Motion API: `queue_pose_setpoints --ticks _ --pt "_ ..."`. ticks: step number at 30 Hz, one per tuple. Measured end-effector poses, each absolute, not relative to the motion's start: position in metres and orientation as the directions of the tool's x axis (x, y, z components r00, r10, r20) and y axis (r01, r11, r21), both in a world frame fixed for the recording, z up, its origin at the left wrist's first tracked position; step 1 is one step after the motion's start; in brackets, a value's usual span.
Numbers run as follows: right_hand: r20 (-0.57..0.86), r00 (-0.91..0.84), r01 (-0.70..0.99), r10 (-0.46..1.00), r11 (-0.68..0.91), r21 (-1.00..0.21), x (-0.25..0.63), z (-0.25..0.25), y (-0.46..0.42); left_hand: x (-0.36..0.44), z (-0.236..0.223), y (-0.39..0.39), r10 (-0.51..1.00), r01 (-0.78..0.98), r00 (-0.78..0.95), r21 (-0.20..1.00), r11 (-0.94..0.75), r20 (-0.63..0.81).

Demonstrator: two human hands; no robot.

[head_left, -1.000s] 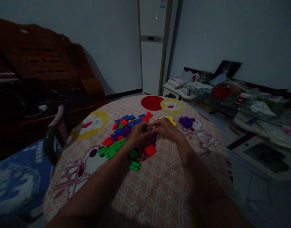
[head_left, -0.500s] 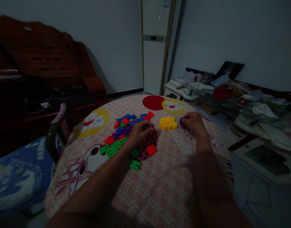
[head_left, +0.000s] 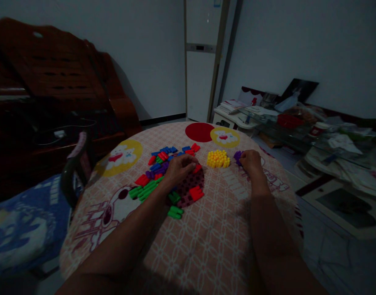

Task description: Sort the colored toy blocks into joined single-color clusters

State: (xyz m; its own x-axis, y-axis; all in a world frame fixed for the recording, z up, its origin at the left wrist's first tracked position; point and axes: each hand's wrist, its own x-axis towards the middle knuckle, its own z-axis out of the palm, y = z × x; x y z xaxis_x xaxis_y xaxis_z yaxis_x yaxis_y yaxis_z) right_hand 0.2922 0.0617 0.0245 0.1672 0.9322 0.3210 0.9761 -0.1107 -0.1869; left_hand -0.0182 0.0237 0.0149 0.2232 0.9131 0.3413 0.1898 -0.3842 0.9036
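My right hand (head_left: 251, 161) is at the right of the round table, its fingers closed on a purple toy block (head_left: 238, 157). Part of that block is hidden behind the fingers. Just left of it stands a tight group of yellow blocks (head_left: 218, 158). My left hand (head_left: 179, 169) hovers over the mixed pile, fingers bent and thumb a little apart, with nothing visible in them. A red block (head_left: 197, 167) lies close to its fingertips. Around it are green blocks (head_left: 148, 190), purple blocks (head_left: 162, 168) and blue blocks (head_left: 168, 150). Nearer me lies another red block (head_left: 196, 192).
A patterned cloth (head_left: 212, 237) covers the table. At left stand a chair (head_left: 74, 168) with a blue cushion and a wooden sofa (head_left: 53, 82). To the right, a cluttered glass-topped cabinet (head_left: 277, 123) runs along the wall. A tall white appliance (head_left: 200, 86) stands behind.
My right hand has shifted slightly, and more purple now shows beside its fingertips. My left hand stays over the pile, its fingers a little further apart. The view has moved slightly.
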Motion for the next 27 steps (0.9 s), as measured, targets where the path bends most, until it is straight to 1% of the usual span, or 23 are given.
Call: queue_pose_setpoints --ticks 3,5,7,9,11,13,15,18,19,22,23,25,27 --pt "0.338 0.177 0.975 0.925 -0.119 -0.186 0.295 0.021 0.062 -0.029 0.021 0.028 0.92 0.219 0.171 0.897 -0.385 0.353" --pt "0.375 0.183 0.966 0.909 -0.096 -0.241 0.297 0.022 0.063 -0.046 0.027 0.033 0.928 0.253 0.076 0.894 -0.371 0.364" --pt "0.45 0.181 0.947 0.875 -0.031 -0.32 0.298 0.025 0.064 -0.071 0.032 0.039 0.924 0.324 -0.069 0.884 -0.337 0.377" --pt "0.521 0.193 0.923 0.831 0.027 -0.385 0.297 0.03 0.064 -0.099 0.035 0.043 0.911 0.433 -0.191 0.864 -0.256 0.366" --pt "0.556 0.221 0.904 0.801 0.046 -0.425 0.296 0.036 0.064 -0.125 0.035 0.046 0.918 0.545 -0.235 0.825 -0.149 0.321" --pt "0.559 0.236 0.892 0.795 0.051 -0.449 0.294 0.04 0.064 -0.143 0.033 0.047 0.942 0.644 -0.216 0.763 -0.062 0.259" --pt "0.553 0.239 0.884 0.798 0.057 -0.464 0.292 0.042 0.063 -0.149 0.031 0.047 0.977 0.725 -0.122 0.689 -0.032 0.174" --pt "0.536 0.256 0.869 0.804 0.052 -0.493 0.291 0.042 0.062 -0.14 0.028 0.047 0.995 0.826 0.097 0.557 -0.086 0.011" --pt "0.526 0.263 0.859 0.809 0.051 -0.509 0.291 0.041 0.062 -0.134 0.027 0.047 0.991 0.862 0.132 0.496 -0.1 -0.029" --pt "0.502 0.277 0.827 0.819 0.063 -0.559 0.291 0.041 0.063 -0.118 0.024 0.046 0.992 0.954 0.106 0.288 -0.082 -0.071" --pt "0.501 0.277 0.82 0.82 0.07 -0.568 0.29 0.042 0.063 -0.114 0.023 0.046 0.993 0.968 0.094 0.241 -0.073 -0.075" --pt "0.506 0.266 0.809 0.821 0.095 -0.58 0.283 0.043 0.063 -0.11 0.022 0.045 0.993 0.976 0.092 0.204 -0.074 -0.078" --pt "0.506 0.222 0.783 0.833 0.157 -0.602 0.269 0.044 0.062 -0.11 0.023 0.043 0.994 0.972 0.09 0.223 -0.076 -0.056"
